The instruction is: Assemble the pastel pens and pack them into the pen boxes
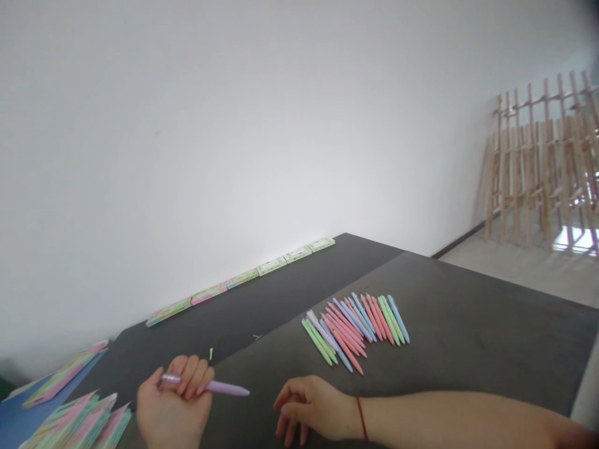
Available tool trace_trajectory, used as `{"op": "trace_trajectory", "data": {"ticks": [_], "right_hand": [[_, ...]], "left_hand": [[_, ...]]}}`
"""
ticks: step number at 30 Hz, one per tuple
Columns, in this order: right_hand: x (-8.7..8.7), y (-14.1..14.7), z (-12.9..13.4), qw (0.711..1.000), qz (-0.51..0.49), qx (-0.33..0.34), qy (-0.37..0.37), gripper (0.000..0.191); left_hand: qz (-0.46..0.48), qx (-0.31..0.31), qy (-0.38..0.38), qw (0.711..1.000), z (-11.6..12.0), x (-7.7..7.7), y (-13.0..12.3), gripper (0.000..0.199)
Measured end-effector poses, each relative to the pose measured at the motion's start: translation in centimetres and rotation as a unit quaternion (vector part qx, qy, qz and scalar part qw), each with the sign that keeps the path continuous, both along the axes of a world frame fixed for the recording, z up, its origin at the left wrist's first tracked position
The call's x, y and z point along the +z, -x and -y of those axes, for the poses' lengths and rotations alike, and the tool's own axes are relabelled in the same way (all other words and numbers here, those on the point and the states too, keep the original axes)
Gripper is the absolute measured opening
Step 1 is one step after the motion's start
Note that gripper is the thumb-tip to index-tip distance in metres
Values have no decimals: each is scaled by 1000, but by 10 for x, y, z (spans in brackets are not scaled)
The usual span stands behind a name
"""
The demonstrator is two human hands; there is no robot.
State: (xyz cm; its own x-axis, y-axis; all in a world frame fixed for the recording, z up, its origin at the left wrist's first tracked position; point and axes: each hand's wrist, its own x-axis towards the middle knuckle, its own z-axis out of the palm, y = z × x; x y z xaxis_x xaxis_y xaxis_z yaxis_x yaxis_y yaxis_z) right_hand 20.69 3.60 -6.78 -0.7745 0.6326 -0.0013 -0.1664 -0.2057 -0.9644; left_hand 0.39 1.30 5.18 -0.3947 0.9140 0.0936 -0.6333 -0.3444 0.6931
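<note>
A light purple pen (228, 389) lies across the fingers of my left hand (175, 399), which are curled round it, its tip pointing right. To the right, my right hand (309, 408) hangs low over the dark table, fingers loosely bent and slightly apart, with nothing visible in them; a red cord is round the wrist. Beyond my right hand, a row of pens (346, 340) in pink, red, green, blue and purple lies side by side on the table (449, 349).
Flat patterned boxes (243, 278) line the table's wall edge. More patterned packs (77, 424) are stacked at the lower left, beside a blue surface (21, 415). A small green scrap (211, 353) lies beyond my left hand. Wooden racks (543, 162) stand at the far right.
</note>
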Motion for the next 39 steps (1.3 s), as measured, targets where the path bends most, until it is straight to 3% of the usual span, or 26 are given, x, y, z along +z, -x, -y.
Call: {"op": "trace_trajectory", "data": {"ticks": [3, 6, 12, 24, 28, 34, 39], "right_hand": [[3, -5, 1, 1000, -1, 13, -21, 26], [7, -8, 2, 1000, 14, 10, -27, 22], [8, -11, 3, 998, 36, 9, -43, 21], [7, -12, 4, 998, 41, 11, -53, 18], [8, -12, 4, 996, 42, -22, -78, 25], [17, -18, 4, 968, 117, -81, -206, 24], [28, -22, 10, 937, 160, -80, -300, 19]], "left_hand": [[-1, 37, -16, 999, 2, 5, 23, 12], [4, 44, -20, 999, 3, 4, 31, 12], [64, 11, 11, 998, 0, 0, 25, 17], [75, -18, 33, 996, -1, -5, 14, 18], [84, -29, 60, 994, -5, -17, -2, 20], [89, -96, 132, 983, -6, -51, -59, 22], [78, -107, 141, 981, -4, -60, -74, 16]]}}
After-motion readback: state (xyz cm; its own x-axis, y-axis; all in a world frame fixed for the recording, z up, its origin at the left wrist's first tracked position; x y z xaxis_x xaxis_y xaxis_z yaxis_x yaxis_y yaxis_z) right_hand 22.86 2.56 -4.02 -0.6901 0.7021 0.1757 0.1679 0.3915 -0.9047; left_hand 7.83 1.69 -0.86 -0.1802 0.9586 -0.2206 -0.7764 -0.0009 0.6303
